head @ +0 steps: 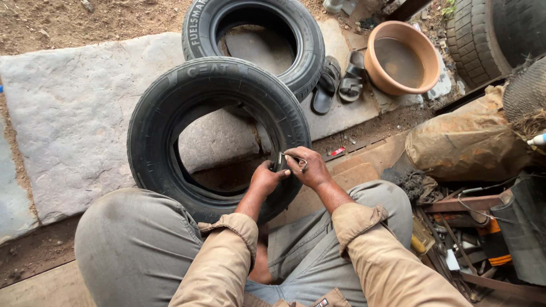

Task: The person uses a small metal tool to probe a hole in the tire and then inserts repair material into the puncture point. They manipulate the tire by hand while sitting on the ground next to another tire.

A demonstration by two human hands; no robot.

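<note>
Tyre getting poked at on the stone slab

Tyre (170,113) stands propped between the knees on the slab's (68,113) near edge. Left hand (266,179) is clamped on its inner rim; right hand (310,167) pinches a thin metal tool (293,159) against it. Looks mid-job, tool not out yet. Farther back: second tyre (307,45), sandals (339,82), clay basin (372,62).

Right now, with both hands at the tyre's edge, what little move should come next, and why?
Probably press the thin metal tool a little deeper into the near tyre. The right hand pinches it right at the inner rim, and the left hand braces the rubber beside it, so the spot looks steadied.
</note>
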